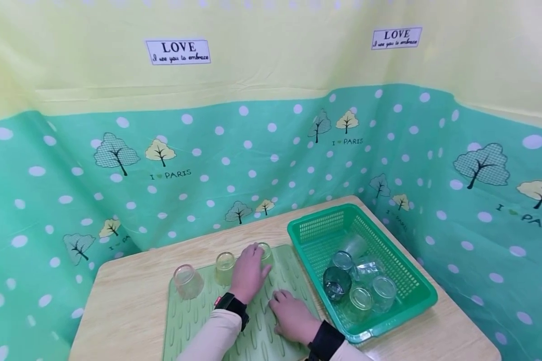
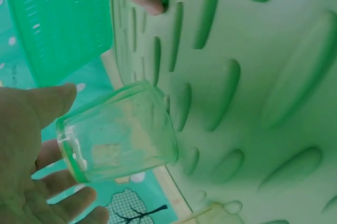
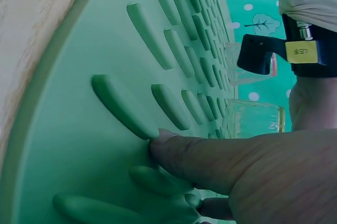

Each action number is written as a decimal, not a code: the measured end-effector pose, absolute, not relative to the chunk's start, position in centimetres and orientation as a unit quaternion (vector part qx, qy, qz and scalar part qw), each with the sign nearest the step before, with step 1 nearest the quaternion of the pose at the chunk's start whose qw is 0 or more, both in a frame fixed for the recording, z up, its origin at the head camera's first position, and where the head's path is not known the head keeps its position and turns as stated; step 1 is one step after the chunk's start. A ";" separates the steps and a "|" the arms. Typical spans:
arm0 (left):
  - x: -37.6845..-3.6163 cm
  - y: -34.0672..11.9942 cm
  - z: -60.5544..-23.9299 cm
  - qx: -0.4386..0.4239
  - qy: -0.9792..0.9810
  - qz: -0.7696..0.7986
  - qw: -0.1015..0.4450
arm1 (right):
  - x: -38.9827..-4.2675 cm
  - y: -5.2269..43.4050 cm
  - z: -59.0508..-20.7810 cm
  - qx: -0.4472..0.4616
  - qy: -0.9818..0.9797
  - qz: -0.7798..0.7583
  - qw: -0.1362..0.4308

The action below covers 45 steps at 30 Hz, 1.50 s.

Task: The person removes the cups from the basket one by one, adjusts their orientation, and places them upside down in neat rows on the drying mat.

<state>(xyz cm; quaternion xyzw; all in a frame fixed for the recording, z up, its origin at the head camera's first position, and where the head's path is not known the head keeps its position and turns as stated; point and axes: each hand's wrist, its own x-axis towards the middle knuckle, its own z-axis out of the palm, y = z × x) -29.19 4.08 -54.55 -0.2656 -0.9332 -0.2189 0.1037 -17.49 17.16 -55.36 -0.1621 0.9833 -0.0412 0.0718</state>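
My left hand (image 1: 248,273) is at a pale yellow-green glass (image 1: 266,254) near the back right of the ridged green drying mat (image 1: 180,316). In the left wrist view, the thumb and spread fingers lie loosely around the upper end of that glass (image 2: 118,134), without a visible pinch. The glass stands on the mat. Fingertips of my right hand (image 1: 295,317) rest on the mat, nearer the front; the right wrist view shows its thumb (image 3: 195,155) touching a ridge. A yellowish glass (image 1: 225,268) and a pinkish clear glass (image 1: 188,282) stand left of my left hand.
To the right of the mat is a green plastic basket (image 1: 411,296) with several glasses inside, one of them a dark glass (image 1: 337,283). Both stand on a wooden table (image 1: 117,311). A green and yellow printed curtain (image 1: 235,130) hangs around the table.
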 end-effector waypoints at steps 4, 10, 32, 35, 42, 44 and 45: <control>-28.5 3.4 -54.6 -0.273 -0.930 -0.228 0.087 | -17.5 17.1 -55.6 -0.162 0.983 -0.039 0.080; -26.8 1.8 -54.5 -0.282 -0.922 -0.255 0.074 | -17.6 16.8 -55.5 -0.170 0.982 -0.024 0.081; -21.1 -12.2 -52.8 -0.185 -0.943 -0.250 0.116 | -21.9 16.2 -51.4 -0.135 0.978 -0.133 -0.091; -21.3 -13.7 -52.7 -0.193 -0.943 -0.243 0.121 | -22.1 16.4 -51.5 -0.131 0.978 -0.136 -0.084; -21.5 -15.6 -52.8 -0.173 -0.945 -0.246 0.127 | -22.4 15.7 -51.7 -0.133 0.979 -0.143 -0.066; -21.4 -15.7 -52.8 -0.173 -0.943 -0.256 0.125 | -22.5 15.5 -51.8 -0.131 0.980 -0.141 -0.060; -21.3 -15.8 -52.9 -0.174 -0.942 -0.259 0.124 | -22.6 15.3 -51.8 -0.131 0.980 -0.140 -0.058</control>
